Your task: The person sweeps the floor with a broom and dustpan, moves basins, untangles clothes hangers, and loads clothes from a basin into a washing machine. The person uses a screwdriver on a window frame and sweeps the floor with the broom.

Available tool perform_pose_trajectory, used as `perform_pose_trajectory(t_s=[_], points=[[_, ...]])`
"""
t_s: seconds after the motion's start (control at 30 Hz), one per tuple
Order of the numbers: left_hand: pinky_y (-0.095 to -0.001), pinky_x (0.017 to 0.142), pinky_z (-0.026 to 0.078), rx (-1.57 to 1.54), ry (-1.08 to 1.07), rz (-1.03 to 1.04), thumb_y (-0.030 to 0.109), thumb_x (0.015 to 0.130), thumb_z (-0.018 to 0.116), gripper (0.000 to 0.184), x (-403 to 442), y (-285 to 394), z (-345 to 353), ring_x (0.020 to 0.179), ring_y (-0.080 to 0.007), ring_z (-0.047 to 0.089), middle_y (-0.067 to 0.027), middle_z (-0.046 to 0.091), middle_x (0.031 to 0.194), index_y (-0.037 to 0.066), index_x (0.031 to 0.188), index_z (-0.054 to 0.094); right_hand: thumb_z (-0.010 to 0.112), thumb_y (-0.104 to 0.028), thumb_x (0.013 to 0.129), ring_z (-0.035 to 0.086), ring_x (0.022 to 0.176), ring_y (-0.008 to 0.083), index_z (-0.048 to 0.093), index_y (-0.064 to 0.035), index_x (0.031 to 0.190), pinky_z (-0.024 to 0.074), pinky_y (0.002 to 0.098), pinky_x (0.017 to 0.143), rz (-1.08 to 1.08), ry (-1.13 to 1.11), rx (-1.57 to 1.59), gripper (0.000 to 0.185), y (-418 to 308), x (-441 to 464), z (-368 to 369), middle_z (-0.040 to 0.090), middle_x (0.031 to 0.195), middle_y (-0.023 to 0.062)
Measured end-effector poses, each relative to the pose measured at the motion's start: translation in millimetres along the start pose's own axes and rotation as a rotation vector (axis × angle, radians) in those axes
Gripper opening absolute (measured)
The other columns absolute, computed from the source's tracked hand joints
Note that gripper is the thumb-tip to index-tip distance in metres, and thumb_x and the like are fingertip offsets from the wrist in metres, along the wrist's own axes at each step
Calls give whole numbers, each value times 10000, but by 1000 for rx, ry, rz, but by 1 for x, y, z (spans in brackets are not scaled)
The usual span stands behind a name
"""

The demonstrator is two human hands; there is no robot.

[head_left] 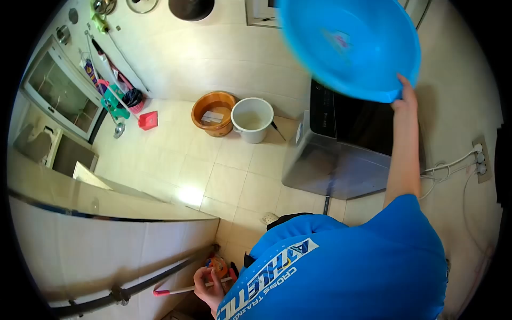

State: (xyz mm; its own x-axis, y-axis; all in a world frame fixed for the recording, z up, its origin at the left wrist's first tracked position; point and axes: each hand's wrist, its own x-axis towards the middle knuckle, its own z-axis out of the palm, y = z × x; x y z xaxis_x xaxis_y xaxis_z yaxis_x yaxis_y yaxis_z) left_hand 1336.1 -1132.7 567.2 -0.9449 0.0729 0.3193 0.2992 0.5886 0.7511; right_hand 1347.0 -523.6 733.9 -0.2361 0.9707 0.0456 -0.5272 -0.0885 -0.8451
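A large blue plastic basin (pixel 362 48) is tilted so that its inside faces me, above a grey washing machine (pixel 346 162) with a dark top. My right hand (pixel 406 97) grips the basin's rim at its lower right, the arm stretched out. Low on the left, my left hand (pixel 209 288) hangs near my body, its fingers loosely bent and apart. A pale stick with a pink end (pixel 161 293) passes behind this hand; no grip on it shows. An orange item (pixel 217 264) lies just beyond that hand, partly hidden.
By the wall stand a wooden tub (pixel 213 101) and a white bucket (pixel 252 118). A red dustpan (pixel 148 121) and a pink basket (pixel 137 105) are farther left. A partition (pixel 122 250) with a dark rail rises at lower left. Cables run from a wall socket (pixel 481 160) on the right.
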Motion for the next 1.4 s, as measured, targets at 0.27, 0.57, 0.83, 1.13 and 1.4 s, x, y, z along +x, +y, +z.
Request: perform_pose_trajectory(t_s=[0.27, 0.57, 0.83, 1.13, 1.4], points=[[-292, 570, 459, 38, -23, -61, -11, 742, 609, 174, -10, -20, -24, 618, -233, 583, -114, 579, 721, 12, 893, 527, 476, -97, 755, 457, 1095, 308, 409, -7, 1216, 370, 430, 929, 36, 339, 204, 475, -8, 71, -80, 424, 1262, 147], [-292, 551, 456, 69, -4, -144, -17, 724, 619, 197, -34, -28, -32, 610, -238, 582, -113, 584, 712, 22, 890, 521, 589, -160, 770, 514, 839, 265, 394, 55, 1107, 470, 359, 710, -91, 601, -298, 445, 1, 13, -9, 495, 1033, 159], [-342, 575, 464, 74, 23, -212, 29, 702, 621, 186, -69, -48, -35, 657, -275, 582, -107, 593, 721, 38, 871, 545, 554, -65, 787, 450, 614, 189, 453, -14, 735, 452, 275, 561, 661, -231, 265, 125, 115, 84, -2, 421, 670, 77], [-376, 669, 463, 91, -247, -698, 166, 763, 565, 191, -134, -76, -34, 775, -294, 585, -115, 615, 801, 59, 921, 545, 503, -96, 853, 436, 609, 96, 487, -33, 817, 407, 193, 503, 1030, -740, -142, 75, 215, -127, 95, 461, 708, 16], [-318, 622, 466, -72, 204, -685, 144, 721, 624, 276, -164, -178, -25, 728, -211, 597, -111, 603, 789, 30, 957, 540, 492, -122, 875, 446, 589, 71, 494, -54, 827, 407, 170, 486, 1256, -895, -335, 83, 233, -223, 90, 479, 704, -6]])
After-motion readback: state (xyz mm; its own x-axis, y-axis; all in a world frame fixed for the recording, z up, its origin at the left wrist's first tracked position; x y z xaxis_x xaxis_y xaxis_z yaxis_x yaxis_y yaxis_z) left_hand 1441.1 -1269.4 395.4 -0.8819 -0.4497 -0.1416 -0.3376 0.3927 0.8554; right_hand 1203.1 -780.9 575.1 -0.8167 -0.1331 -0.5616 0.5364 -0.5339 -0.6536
